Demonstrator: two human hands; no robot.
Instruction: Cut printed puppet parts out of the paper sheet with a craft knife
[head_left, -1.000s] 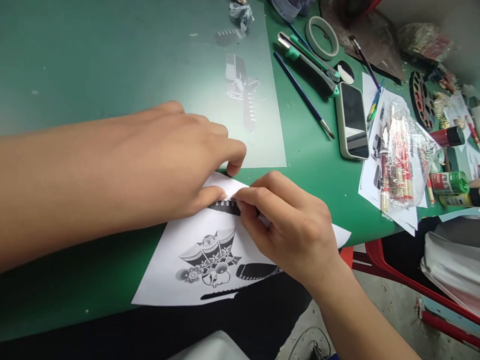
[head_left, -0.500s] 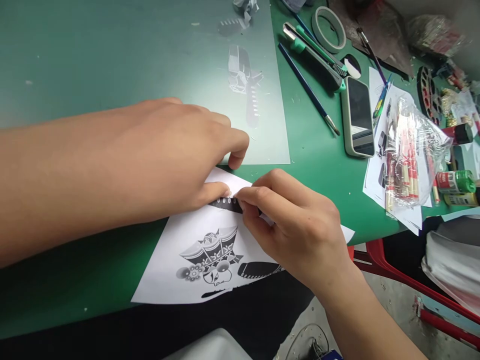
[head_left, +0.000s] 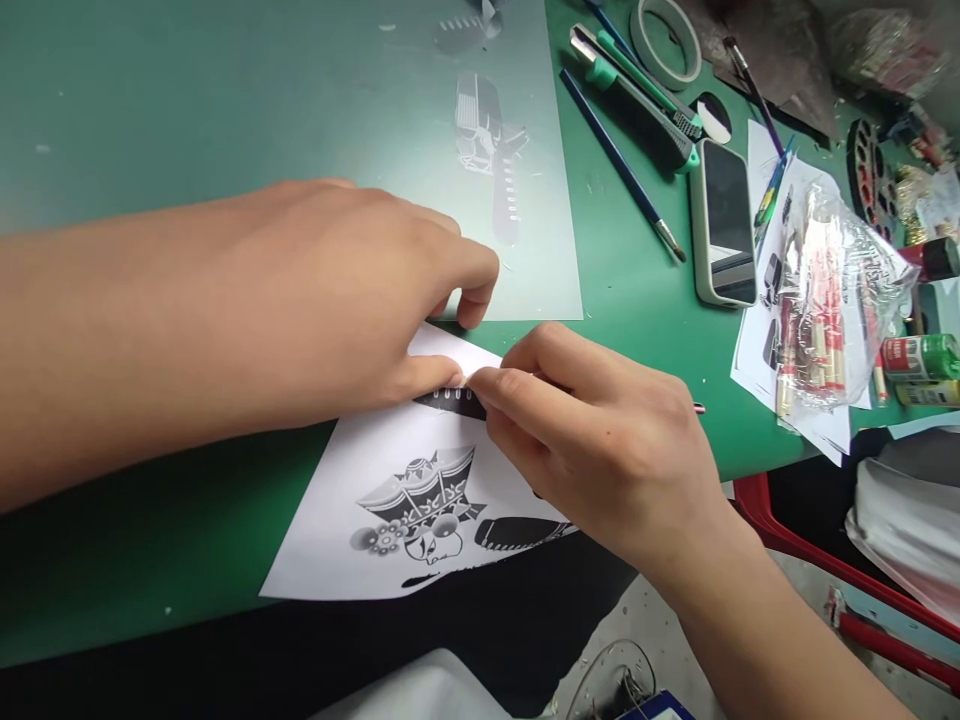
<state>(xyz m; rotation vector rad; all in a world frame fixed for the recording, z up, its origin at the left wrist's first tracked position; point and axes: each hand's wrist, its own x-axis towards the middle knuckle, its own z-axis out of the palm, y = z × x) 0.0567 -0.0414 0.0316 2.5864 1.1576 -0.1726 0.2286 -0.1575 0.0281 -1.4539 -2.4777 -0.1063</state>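
Note:
A white paper sheet (head_left: 315, 540) printed with black-and-grey figures overlaps the table's front edge. My left hand (head_left: 397, 270) lies across its upper part, thumb stretched out and pressed on the sheet beside a dark toothed strip print (head_left: 450, 401). The fingers of that hand bend down beyond the sheet's upper edge, apart from the thumb. My right hand (head_left: 592, 420) is closed in a pinch, its fingertips almost touching the left thumb at the strip. What it pinches is hidden; a small pinkish tip (head_left: 699, 408) shows behind its knuckles. Below the strip is a printed head with an ornate headdress (head_left: 424, 500).
A translucent sheet (head_left: 547, 270) with grey prints lies beyond my hands. To the right are a paintbrush (head_left: 622, 165), a utility knife (head_left: 637, 100), a tape roll (head_left: 667, 40), a phone (head_left: 724, 225) and a plastic bag of red-and-gold sticks (head_left: 821, 320).
My right hand has turned slightly and shifted a little up and right; the pinkish tip now shows behind it. My left hand stays nearly in place on the paper. The view has shifted slightly.

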